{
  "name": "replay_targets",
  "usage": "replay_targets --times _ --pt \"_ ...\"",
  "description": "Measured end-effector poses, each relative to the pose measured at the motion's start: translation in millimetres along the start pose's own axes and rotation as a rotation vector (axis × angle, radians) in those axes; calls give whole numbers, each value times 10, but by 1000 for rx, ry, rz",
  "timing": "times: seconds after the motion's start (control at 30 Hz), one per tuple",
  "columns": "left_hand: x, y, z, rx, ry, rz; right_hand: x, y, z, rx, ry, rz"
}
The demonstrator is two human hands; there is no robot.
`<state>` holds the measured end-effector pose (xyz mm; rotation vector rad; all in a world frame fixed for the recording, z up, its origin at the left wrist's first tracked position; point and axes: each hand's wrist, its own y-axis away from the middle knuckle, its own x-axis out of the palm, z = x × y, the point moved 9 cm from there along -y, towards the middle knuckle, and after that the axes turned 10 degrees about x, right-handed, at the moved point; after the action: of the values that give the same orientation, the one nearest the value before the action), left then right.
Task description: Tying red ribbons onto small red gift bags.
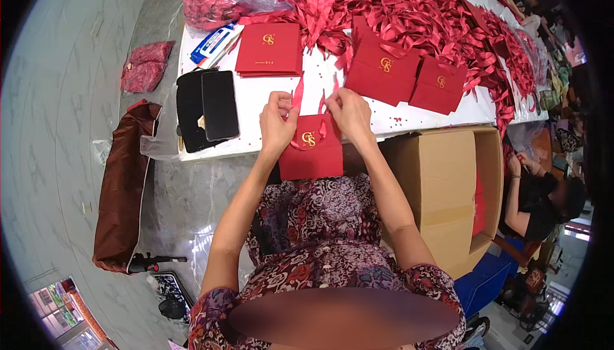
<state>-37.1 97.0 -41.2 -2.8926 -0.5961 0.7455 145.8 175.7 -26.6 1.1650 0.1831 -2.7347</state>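
Observation:
Between my hands a small red paper gift bag (311, 159) with a gold emblem lies flat, its lower part reaching over the table's front edge toward my lap. My left hand (277, 124) is closed in a pinch on a red ribbon (298, 93) at the bag's upper left. On the other side, my right hand (352, 115) pinches the ribbon near the bag's upper right corner. A loop of the ribbon hangs across the bag's front. Just beyond my hands a stack of flat red bags (268, 48) rests on the white tabletop.
More red bags (388, 69) lie at the right, before a big heap of red ribbons (416, 11). A black phone (219, 106) and a white-and-blue packet (216, 44) are at the left. An open cardboard box (448, 190) stands by my right arm. Another person (543, 196) sits farther right.

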Motion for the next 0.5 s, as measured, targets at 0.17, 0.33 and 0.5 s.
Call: replay_targets --times 0.17,0.33,0.5 --pt "16 5 36 -13 98 -27 43 -85 127 52 113 3" --pt "114 -2 86 -67 170 7 82 -98 188 -27 149 -51" --pt "125 26 134 -179 420 -13 91 81 414 -36 -320 91"
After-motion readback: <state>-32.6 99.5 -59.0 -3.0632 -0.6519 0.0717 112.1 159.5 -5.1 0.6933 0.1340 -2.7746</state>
